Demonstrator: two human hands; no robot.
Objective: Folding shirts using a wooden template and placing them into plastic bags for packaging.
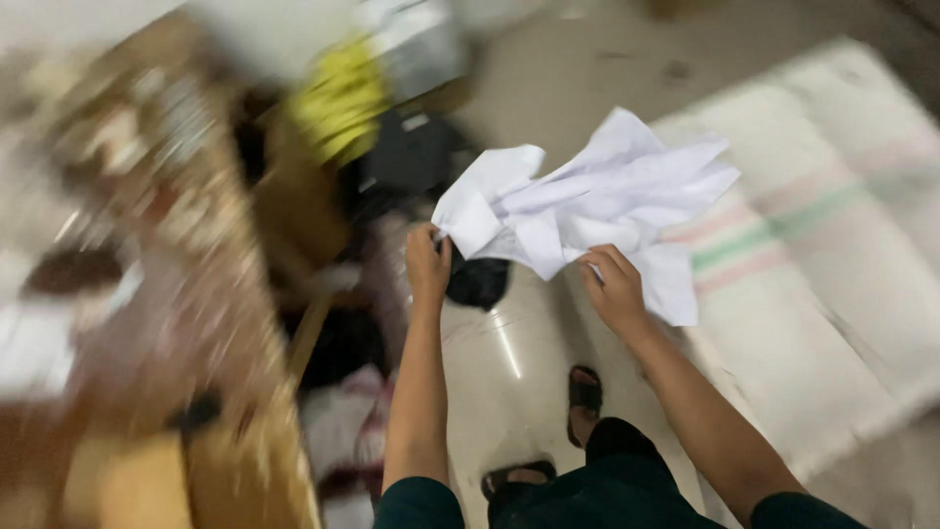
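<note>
1. Head view, count: two hands are up in front of the person, the left hand (428,263) and the right hand (615,286), with one crumpled white cloth (587,211) held between them.
2. Below the hands lie two feet in dark sandals (586,390) on a pale floor (509,372). To the right of the right-hand fingers lies one large white sack (832,255) with a green and two pink stripes.
3. Left of the left-hand fingers stands a heap of clutter (166,245), with one yellow patch (338,98) above it and dark items just beyond the left fingers.
4. Hard to make out: the whole left side is smeared by motion blur, so the things in the heap cannot be told apart or counted. The sack is cut off at the right edge, and the nearer sandal is partly hidden by the dark trousers.
5. Left-hand fingers: curled shut around the cloth's left corner, which sticks out just above the knuckles; the fingertips are hidden behind the hand.
6. Right-hand fingers (609,261): bent and pinched on the cloth's lower edge, with a flap of cloth hanging down just to the right of them.
7. The cloth spreads above and between both sets of fingers, off the floor, its far side over the sack.
</note>
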